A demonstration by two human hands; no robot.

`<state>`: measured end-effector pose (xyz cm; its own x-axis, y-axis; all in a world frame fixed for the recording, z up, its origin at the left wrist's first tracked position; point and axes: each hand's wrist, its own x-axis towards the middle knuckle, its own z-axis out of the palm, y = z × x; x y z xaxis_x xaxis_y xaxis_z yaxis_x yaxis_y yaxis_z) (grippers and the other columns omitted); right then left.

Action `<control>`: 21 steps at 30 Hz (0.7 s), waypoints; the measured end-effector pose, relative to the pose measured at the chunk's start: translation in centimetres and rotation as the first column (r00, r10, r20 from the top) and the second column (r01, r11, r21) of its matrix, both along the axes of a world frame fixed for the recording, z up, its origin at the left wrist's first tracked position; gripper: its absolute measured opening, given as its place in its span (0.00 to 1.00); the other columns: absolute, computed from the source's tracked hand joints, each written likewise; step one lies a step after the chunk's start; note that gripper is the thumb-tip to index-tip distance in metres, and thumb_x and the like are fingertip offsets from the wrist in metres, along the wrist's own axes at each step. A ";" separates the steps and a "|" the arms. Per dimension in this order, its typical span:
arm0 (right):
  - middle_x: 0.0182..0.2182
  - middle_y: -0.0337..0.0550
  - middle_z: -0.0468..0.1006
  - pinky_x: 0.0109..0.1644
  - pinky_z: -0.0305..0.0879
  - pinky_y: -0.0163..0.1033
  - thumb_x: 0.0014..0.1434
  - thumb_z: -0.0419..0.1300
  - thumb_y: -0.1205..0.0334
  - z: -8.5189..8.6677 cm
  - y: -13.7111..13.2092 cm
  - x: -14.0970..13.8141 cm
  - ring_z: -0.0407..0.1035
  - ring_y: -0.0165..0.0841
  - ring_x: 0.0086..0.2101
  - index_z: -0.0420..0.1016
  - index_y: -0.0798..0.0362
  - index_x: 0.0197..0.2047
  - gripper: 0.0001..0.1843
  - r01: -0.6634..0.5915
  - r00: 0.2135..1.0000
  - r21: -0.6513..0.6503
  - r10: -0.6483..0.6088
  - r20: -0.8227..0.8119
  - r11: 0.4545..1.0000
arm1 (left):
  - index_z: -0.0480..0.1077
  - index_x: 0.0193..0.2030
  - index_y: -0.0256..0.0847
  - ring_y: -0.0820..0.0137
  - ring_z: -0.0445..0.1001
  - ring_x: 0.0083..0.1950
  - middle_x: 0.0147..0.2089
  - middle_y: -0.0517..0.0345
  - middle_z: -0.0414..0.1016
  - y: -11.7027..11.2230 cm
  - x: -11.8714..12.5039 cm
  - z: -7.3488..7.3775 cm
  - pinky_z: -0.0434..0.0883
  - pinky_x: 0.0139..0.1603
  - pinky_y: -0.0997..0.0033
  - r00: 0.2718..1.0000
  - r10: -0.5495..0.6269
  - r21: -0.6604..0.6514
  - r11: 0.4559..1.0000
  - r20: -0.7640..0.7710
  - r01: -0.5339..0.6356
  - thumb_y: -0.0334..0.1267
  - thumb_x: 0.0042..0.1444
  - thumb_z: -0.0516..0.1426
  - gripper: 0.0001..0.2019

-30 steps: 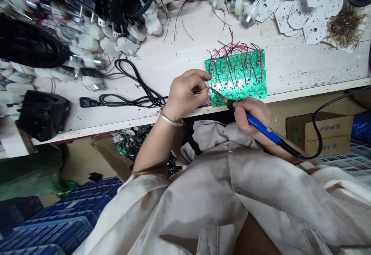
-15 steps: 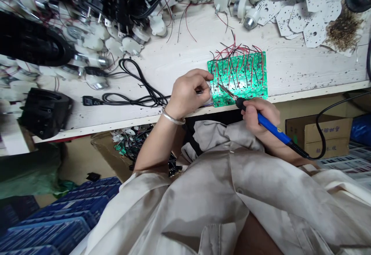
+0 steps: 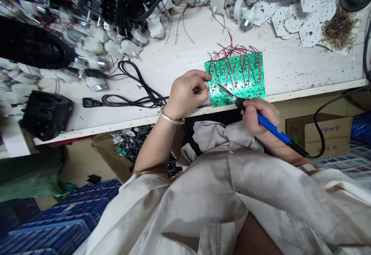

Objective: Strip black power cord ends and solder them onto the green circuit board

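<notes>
A green circuit board panel (image 3: 236, 83) lies near the front edge of the bench, with several red and black wires standing across it and past its far edge. My right hand (image 3: 261, 114) grips a soldering iron (image 3: 271, 127) by its blue handle. The iron's metal tip points left and down at the left part of the board. At the board's left edge is my left hand (image 3: 191, 90), fingers bent and closed. Thin dark strands that look like wires show between its fingers and below it; the fingers partly hide them.
A coiled black power cord (image 3: 139, 89) lies left of my hands, near a black plastic housing (image 3: 46, 114). Small motors (image 3: 131, 48) and cables crowd the back left. White plates (image 3: 290, 15) are piled at the back right. Cardboard boxes (image 3: 327, 131) stand below the bench.
The view has shifted slightly, so the bench and board appear a little further left. Both hands keep almost the same pose, and the iron's tip stays over the board's left part.
</notes>
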<state>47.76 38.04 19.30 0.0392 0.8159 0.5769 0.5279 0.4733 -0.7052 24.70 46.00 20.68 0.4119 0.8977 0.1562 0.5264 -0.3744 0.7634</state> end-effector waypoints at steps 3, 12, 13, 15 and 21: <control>0.25 0.31 0.80 0.29 0.73 0.36 0.66 0.59 0.60 0.2 0.0 0.0 0.72 0.27 0.20 0.76 0.45 0.43 0.05 -0.021 0.999 0.022 0.022 -0.033 1.000 | 0.70 0.29 0.39 0.67 0.80 0.46 0.49 0.52 0.81 -0.1 0.1 0.0 0.77 0.43 0.69 1.000 0.011 -0.018 1.000 -0.015 -0.012 0.26 0.51 0.58 0.05; 0.29 0.33 0.83 0.29 0.73 0.35 0.65 0.60 0.62 0.2 -0.2 0.3 0.72 0.25 0.20 0.76 0.45 0.43 0.05 -0.016 0.998 0.008 0.017 -0.055 1.000 | 0.76 0.35 0.40 0.67 0.80 0.50 0.49 0.54 0.82 -0.5 -0.5 -0.3 0.77 0.51 0.67 1.000 -0.001 0.081 0.997 -0.010 0.001 0.33 0.61 0.58 0.05; 0.30 0.33 0.83 0.28 0.72 0.35 0.65 0.60 0.62 0.2 -0.2 0.3 0.71 0.25 0.19 0.76 0.45 0.43 0.05 -0.018 0.998 0.014 0.018 -0.059 1.000 | 0.77 0.37 0.40 0.67 0.80 0.51 0.49 0.54 0.82 -0.6 -0.5 -0.3 0.77 0.53 0.66 1.000 0.005 0.099 0.995 -0.013 -0.004 0.35 0.63 0.59 0.06; 0.30 0.34 0.83 0.27 0.72 0.35 0.65 0.60 0.62 0.2 -0.2 0.3 0.71 0.25 0.19 0.76 0.45 0.44 0.05 -0.030 0.998 0.014 0.031 -0.053 0.999 | 0.78 0.39 0.41 0.67 0.80 0.51 0.48 0.54 0.82 -1.0 -0.6 -0.3 0.77 0.53 0.66 1.000 0.014 0.123 0.992 0.004 -0.014 0.37 0.64 0.60 0.06; 0.28 0.33 0.82 0.27 0.72 0.35 0.65 0.60 0.62 0.7 -0.1 0.1 0.72 0.26 0.20 0.76 0.45 0.42 0.04 -0.048 0.998 0.034 0.049 -0.034 0.998 | 0.78 0.38 0.39 0.69 0.80 0.45 0.42 0.54 0.81 -1.6 -0.3 -0.4 0.77 0.47 0.69 1.000 -0.017 0.077 0.997 0.015 0.016 0.35 0.64 0.60 0.06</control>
